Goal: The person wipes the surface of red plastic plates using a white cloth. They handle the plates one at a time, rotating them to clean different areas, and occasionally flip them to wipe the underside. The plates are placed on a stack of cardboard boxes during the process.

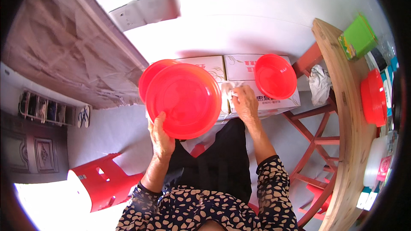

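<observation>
My left hand (161,140) grips the near left rim of a large round red plastic basin (184,98), its thumb inside the wall. The basin is tilted so that its inside faces up at me. Part of another red basin (148,73) shows behind its left edge. To the right of the large basin, my right hand (245,105) is closed on a crumpled white cloth (231,89) above the cardboard boxes (239,69). A smaller red basin (275,77) sits on the right-hand boxes.
On the right runs a wooden table (342,102) bearing a green tin (358,37) and another red basin (374,97). A white rag (319,84) hangs beside a dark red folding frame (314,139). Left of my legs lies a red plastic stool (102,182).
</observation>
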A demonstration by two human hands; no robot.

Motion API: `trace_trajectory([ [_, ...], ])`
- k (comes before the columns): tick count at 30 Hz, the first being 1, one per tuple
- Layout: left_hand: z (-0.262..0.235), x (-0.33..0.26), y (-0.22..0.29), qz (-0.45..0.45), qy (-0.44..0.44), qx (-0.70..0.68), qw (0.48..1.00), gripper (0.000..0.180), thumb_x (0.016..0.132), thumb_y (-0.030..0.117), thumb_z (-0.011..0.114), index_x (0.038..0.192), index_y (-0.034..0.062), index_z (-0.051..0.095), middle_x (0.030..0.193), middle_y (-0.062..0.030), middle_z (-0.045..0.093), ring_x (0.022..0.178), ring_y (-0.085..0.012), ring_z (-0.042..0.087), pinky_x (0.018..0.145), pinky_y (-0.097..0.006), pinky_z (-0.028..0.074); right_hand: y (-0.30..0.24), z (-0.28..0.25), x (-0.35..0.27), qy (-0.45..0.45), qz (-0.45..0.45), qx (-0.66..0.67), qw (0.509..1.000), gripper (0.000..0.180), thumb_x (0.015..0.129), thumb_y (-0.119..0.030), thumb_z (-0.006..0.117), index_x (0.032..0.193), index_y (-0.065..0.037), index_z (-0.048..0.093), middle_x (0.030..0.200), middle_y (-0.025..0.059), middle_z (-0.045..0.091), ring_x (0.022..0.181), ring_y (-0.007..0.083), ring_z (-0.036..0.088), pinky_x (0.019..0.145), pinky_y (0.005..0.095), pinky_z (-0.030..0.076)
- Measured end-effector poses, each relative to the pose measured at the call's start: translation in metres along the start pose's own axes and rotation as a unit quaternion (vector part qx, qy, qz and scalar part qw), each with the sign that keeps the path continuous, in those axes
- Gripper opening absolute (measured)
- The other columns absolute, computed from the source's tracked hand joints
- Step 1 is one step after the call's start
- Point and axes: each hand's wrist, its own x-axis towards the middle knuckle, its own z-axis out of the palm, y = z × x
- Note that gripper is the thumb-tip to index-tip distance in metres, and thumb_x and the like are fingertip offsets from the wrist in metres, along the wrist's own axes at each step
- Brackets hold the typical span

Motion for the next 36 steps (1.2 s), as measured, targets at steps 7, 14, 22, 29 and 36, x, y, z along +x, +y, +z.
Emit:
trace_trajectory([
  [7,0.009,-0.011,0.006,-0.01,-0.016,-0.021,1.0,0.05,0.094,0.014,0.047,0.141,0.0013,0.033,0.136,-0.0103,0.044,0.125,-0.0189,0.039,0.105,-0.032,0.03,-0.109,-0.096,0.026,0.13,-0.088,0.087,0.984,0.032,0.067,0.009,0.064,0.096,-0.004,0.06,0.102,0.0147,0.056,0.082,0.0303,0.061,0.068,0.0372,0.053],
  [14,0.017,-0.021,0.004,0.0,-0.056,0.024,0.998,0.054,0.098,0.025,0.048,0.144,0.0055,0.029,0.14,-0.0122,0.041,0.128,-0.0199,0.038,0.107,-0.033,0.029,-0.136,-0.064,0.022,-0.043,-0.251,-0.233,0.939,0.015,0.073,-0.009,0.065,0.088,-0.006,0.066,0.092,0.0066,0.057,0.078,0.0213,0.053,0.055,0.0323,0.047],
  [22,0.012,-0.028,-0.005,-0.008,-0.045,0.004,0.999,0.056,0.097,0.028,0.05,0.145,0.0063,0.03,0.14,-0.0118,0.041,0.129,-0.0199,0.037,0.108,-0.034,0.028,-0.151,-0.053,-0.024,-0.193,-0.176,-0.107,0.959,0.009,0.068,-0.007,0.063,0.076,-0.004,0.064,0.081,0.0106,0.055,0.073,0.0276,0.06,0.062,0.037,0.052],
  [29,0.004,-0.031,-0.009,-0.033,-0.069,0.018,0.997,0.056,0.097,0.027,0.05,0.144,0.0024,0.03,0.141,-0.0119,0.041,0.129,-0.0199,0.037,0.109,-0.035,0.027,-0.15,-0.047,-0.022,-0.075,-0.208,-0.184,0.958,0.016,0.069,-0.003,0.062,0.084,0.001,0.06,0.092,0.0143,0.055,0.073,0.025,0.059,0.061,0.0355,0.051],
  [36,0.017,-0.036,-0.007,-0.019,-0.047,-0.009,0.999,0.051,0.098,0.025,0.046,0.141,0.0011,0.032,0.137,-0.012,0.043,0.126,-0.0214,0.04,0.106,-0.034,0.031,-0.142,-0.042,-0.004,-0.043,-0.145,-0.188,0.97,0.034,0.077,-0.003,0.059,0.11,0.002,0.055,0.113,0.0187,0.054,0.097,0.0322,0.054,0.081,0.0384,0.049],
])
